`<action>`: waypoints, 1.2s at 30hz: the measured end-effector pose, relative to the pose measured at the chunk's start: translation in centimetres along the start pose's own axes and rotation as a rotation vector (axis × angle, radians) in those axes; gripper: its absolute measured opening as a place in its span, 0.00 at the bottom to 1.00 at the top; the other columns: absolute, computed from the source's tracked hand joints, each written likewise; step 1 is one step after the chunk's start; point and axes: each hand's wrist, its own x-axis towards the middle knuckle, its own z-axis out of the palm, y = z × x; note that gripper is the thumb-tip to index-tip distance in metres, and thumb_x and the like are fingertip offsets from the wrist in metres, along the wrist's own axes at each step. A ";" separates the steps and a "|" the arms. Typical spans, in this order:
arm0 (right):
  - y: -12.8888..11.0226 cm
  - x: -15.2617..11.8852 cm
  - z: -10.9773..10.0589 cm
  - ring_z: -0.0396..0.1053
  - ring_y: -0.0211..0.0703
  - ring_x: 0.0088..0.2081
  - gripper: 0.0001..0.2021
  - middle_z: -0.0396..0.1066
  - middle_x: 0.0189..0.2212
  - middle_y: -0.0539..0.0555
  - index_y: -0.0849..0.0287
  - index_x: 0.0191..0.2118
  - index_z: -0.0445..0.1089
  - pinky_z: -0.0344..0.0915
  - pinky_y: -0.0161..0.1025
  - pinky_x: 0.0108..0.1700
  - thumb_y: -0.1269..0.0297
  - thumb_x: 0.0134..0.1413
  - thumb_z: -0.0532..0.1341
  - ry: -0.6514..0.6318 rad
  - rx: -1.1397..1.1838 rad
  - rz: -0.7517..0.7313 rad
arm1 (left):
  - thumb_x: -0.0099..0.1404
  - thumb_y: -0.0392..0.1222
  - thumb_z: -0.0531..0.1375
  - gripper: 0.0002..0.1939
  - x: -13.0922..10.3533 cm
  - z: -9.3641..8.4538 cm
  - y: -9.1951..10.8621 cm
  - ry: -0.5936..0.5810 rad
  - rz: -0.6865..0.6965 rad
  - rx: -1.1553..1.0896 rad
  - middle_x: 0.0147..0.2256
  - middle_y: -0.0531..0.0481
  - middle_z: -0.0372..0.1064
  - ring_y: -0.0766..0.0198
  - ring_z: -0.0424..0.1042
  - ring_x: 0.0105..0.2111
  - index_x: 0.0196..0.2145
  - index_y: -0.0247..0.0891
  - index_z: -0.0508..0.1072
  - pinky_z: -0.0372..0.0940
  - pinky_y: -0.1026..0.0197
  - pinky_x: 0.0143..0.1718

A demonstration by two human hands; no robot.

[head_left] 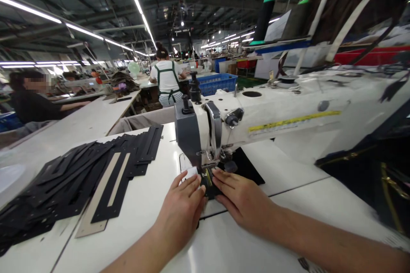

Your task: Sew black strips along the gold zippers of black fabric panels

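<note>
A black fabric piece (pixel 248 166) lies under the presser foot of a white sewing machine (pixel 288 106). Along its near part runs a narrow gold-coloured strip (pixel 209 178) that looks like a zipper. My left hand (pixel 182 200) holds the piece down at its left edge, fingers bent and thumb low beside it. On the other side, my right hand (pixel 241 196) grips it with the fingers pressed together, tips close to the presser foot. The undersides of both hands are hidden.
Black slotted panels (pixel 73 175) lie heaped on the table to the left, one showing a beige backing. Dark fabric with gold zippers (pixel 389 183) hangs at the right. Thread cones (pixel 265 19) stand above the machine. Ahead are a blue crate (pixel 213 84) and co-workers.
</note>
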 end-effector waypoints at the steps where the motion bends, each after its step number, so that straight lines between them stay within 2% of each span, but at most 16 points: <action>1: 0.1 0.2 0.0 0.66 0.52 0.47 0.16 0.68 0.45 0.66 0.74 0.46 0.68 0.64 0.46 0.50 0.73 0.53 0.52 0.004 0.003 0.002 | 0.63 0.33 0.50 0.10 0.1 0.0 -0.2 0.001 0.003 -0.005 0.42 0.42 0.71 0.55 0.69 0.45 0.37 0.34 0.71 0.60 0.46 0.51; 8: 1.2 1.2 0.0 0.66 0.49 0.46 0.15 0.69 0.44 0.62 0.68 0.46 0.66 0.63 0.46 0.50 0.71 0.54 0.52 -0.031 0.065 0.037 | 0.63 0.34 0.51 0.10 1.0 0.4 -1.3 0.003 -0.004 -0.038 0.42 0.44 0.72 0.56 0.69 0.45 0.37 0.37 0.71 0.62 0.49 0.49; 13: 1.5 1.5 0.1 0.66 0.49 0.44 0.12 0.70 0.41 0.61 0.67 0.42 0.67 0.64 0.44 0.47 0.71 0.54 0.51 -0.041 0.083 0.065 | 0.63 0.34 0.51 0.10 1.3 0.9 -1.9 0.006 -0.043 -0.070 0.40 0.44 0.72 0.57 0.71 0.42 0.36 0.36 0.72 0.63 0.51 0.47; 22: 1.9 1.7 0.3 0.67 0.48 0.42 0.10 0.70 0.39 0.60 0.65 0.41 0.66 0.64 0.44 0.44 0.71 0.54 0.52 -0.047 0.069 0.064 | 0.61 0.33 0.52 0.09 1.4 1.2 -2.1 0.012 -0.101 -0.103 0.37 0.45 0.73 0.58 0.71 0.39 0.33 0.36 0.72 0.63 0.51 0.45; 36: 2.1 1.7 0.6 0.68 0.47 0.38 0.09 0.70 0.38 0.59 0.63 0.40 0.66 0.65 0.43 0.42 0.71 0.54 0.52 -0.026 0.066 0.092 | 0.61 0.32 0.52 0.09 1.6 1.0 -2.4 0.017 -0.097 -0.099 0.36 0.47 0.73 0.59 0.71 0.38 0.30 0.38 0.72 0.61 0.51 0.46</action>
